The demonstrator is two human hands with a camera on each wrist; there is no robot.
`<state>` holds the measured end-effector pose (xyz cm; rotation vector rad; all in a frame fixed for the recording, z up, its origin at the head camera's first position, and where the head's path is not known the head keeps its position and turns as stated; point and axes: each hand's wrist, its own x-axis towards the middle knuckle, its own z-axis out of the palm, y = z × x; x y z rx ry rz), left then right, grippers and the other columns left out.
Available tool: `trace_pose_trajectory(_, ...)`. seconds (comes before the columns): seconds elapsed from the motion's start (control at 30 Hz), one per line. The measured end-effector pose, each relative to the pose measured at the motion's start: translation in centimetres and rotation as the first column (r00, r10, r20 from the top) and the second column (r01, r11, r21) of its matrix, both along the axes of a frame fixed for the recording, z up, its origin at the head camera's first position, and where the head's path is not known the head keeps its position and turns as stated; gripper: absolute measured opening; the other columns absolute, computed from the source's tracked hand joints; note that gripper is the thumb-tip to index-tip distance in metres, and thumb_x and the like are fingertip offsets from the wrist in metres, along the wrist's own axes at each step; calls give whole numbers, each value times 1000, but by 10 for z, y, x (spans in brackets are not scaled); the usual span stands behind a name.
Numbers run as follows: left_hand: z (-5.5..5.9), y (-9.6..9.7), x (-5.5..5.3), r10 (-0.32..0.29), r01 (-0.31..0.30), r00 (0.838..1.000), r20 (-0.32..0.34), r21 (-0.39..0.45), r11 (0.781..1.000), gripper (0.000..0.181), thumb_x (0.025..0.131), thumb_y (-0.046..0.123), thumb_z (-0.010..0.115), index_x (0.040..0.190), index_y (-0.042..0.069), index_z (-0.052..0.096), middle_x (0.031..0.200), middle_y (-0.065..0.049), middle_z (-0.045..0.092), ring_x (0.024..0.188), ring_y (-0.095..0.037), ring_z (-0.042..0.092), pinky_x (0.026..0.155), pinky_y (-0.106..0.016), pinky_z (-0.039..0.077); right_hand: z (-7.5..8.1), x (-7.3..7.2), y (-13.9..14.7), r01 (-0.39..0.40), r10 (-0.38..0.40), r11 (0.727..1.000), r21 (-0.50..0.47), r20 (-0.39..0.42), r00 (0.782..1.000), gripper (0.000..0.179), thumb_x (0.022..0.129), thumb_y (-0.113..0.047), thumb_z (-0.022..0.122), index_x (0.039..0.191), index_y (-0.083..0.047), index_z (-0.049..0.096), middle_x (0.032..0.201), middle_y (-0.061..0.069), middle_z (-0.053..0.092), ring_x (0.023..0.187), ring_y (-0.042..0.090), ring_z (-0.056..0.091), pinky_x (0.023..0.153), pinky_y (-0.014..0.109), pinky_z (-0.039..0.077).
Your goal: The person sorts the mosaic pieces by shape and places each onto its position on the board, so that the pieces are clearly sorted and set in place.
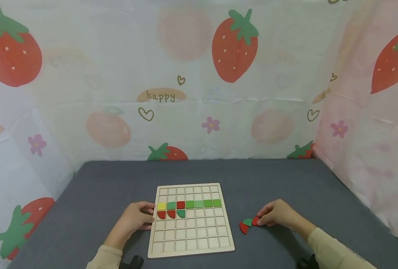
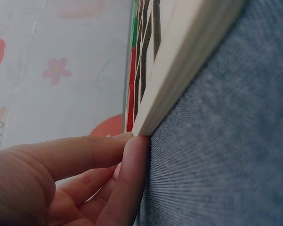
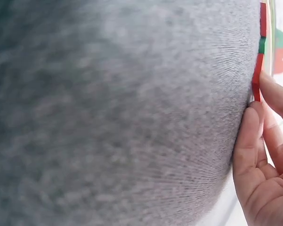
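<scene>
A square wooden grid board [image 1: 191,233] lies on the dark cloth. One row holds square tiles: a yellow tile [image 1: 161,206], a red one and several green ones. Below them sit two red quarter-circle pieces [image 1: 171,214] and a green quarter-circle piece [image 1: 181,213]. My left hand [image 1: 135,216] grips the board's left edge, finger and thumb meeting at the wood in the left wrist view. To the right of the board, my right hand [image 1: 279,215] pinches a red piece [image 1: 255,221] at table level, its outline partly covered by fingertips. Beside it lie a green piece [image 1: 247,222] and a red quarter-circle [image 1: 243,228].
Dark grey cloth [image 1: 269,179] covers the table. White fabric printed with strawberries [image 1: 235,48] hangs behind and along both sides. Black straps [image 1: 307,262] show near both wrists at the bottom of the head view.
</scene>
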<state>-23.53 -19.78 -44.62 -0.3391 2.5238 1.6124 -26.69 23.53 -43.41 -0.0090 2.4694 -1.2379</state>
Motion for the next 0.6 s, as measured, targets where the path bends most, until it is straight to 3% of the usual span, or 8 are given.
trace_pose_trajectory(0.27, 1, 0, 0, -2, 2, 1000, 0, 0, 1000, 47, 80, -11, 67, 127, -9, 59, 105, -18, 60, 79, -17, 63, 63, -33, 62, 4, 0, -3, 19, -18, 999, -26, 11, 1000, 18, 73, -2, 82, 82, -1, 67, 76, 2, 68, 67, 13, 65, 63, 30, 60)
trace_pose_trajectory(0.6, 0, 0, 0, 3, -3, 1000, 8, -10, 1000, 48, 80, -11, 68, 127, -8, 59, 106, -18, 60, 81, -19, 63, 63, -33, 61, 7, -2, -5, 13, -7, 991, -131, 47, 999, 18, 79, -6, 75, 94, -1, 66, 80, 4, 72, 73, 15, 70, 66, 32, 61)
